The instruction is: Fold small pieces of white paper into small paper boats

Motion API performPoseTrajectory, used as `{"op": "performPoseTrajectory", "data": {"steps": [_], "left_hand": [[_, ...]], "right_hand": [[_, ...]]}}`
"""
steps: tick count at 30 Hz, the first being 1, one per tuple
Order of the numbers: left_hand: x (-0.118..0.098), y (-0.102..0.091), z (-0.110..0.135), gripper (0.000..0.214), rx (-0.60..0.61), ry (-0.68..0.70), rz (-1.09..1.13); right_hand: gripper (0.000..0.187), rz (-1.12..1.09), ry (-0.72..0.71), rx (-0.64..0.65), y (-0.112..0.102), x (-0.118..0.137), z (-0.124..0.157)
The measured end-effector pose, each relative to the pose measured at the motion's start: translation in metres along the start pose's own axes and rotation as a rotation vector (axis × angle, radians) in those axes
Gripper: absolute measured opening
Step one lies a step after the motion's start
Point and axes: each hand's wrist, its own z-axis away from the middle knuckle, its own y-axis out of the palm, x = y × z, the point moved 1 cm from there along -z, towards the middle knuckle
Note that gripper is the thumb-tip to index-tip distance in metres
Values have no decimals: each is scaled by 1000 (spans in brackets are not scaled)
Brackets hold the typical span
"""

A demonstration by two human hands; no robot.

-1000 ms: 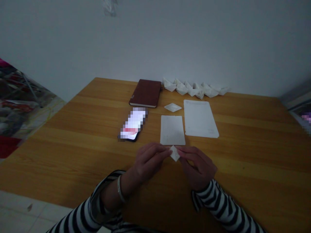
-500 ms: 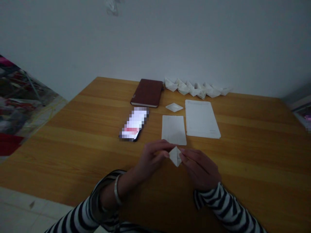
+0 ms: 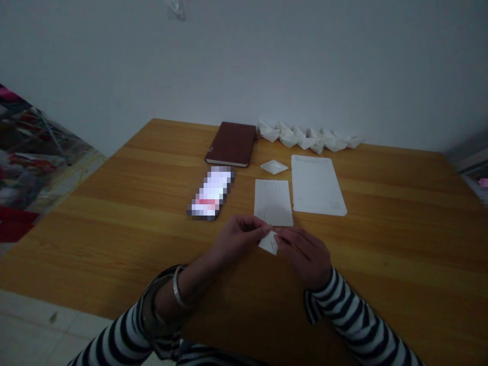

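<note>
A small piece of folded white paper (image 3: 268, 243) is held up between my two hands, over the near part of the table. My left hand (image 3: 241, 236) pinches its upper left edge between thumb and fingers. From the other side, my right hand (image 3: 305, 251) grips its right edge, fingertips closed on it. Part of the paper is hidden behind the fingers. Just beyond my hands lies a small lined sheet (image 3: 273, 201), flat on the wood.
On the wooden table (image 3: 125, 203) are a pixelated phone (image 3: 211, 193), a dark red notebook (image 3: 232, 144), larger white sheets (image 3: 317, 184) and a diamond-shaped folded paper (image 3: 274, 166). Several folded paper boats (image 3: 305, 137) stand in a row along the wall (image 3: 244, 61).
The folded paper has tilted and shifted slightly left between my hands. My left fingers have moved onto its top corner, and my right hand has come a little left.
</note>
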Motion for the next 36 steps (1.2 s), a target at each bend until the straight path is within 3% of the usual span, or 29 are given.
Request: {"op": "performPoseTrajectory", "data": {"steps": [2,5,7,9,14,19,22,25,27,29,31,33,36], "left_hand": [[0,1,-1,21,-69,61,-28],[-2,2,0,15,-203,171,-113],[-3,2,0,11,-279,234,-185],[-3,2,0,10,-303,265,-234],[-1,2,-1,11,-203,286,-335],[1,2,6,29,-45,645,-698],[5,0,8,25,2,726,-775],[7,-2,7,17,-35,700,-823],[6,-2,6,15,-82,675,-854],[5,-2,6,15,-109,661,-887],[5,-1,5,14,-104,654,-952],[5,-1,6,15,-70,650,-1031],[4,-1,7,20,-8,647,-1100]], "right_hand": [[23,-44,85,-23,4,2,-4],[25,-193,370,-40,12,7,-8],[20,-374,552,19,19,10,-9],[20,-469,643,113,25,13,-8],[39,-655,885,94,33,10,-5],[39,-1110,1112,-67,28,3,-6],[44,-1236,1082,-3,24,1,-8],[52,-1111,956,156,21,0,-8],[47,-849,896,90,19,-2,-7],[31,-592,842,-79,15,-4,-8],[16,-440,745,-162,11,-4,-9],[24,-369,616,-92,8,-4,-11],[13,-304,506,-30,8,-3,-13]]}}
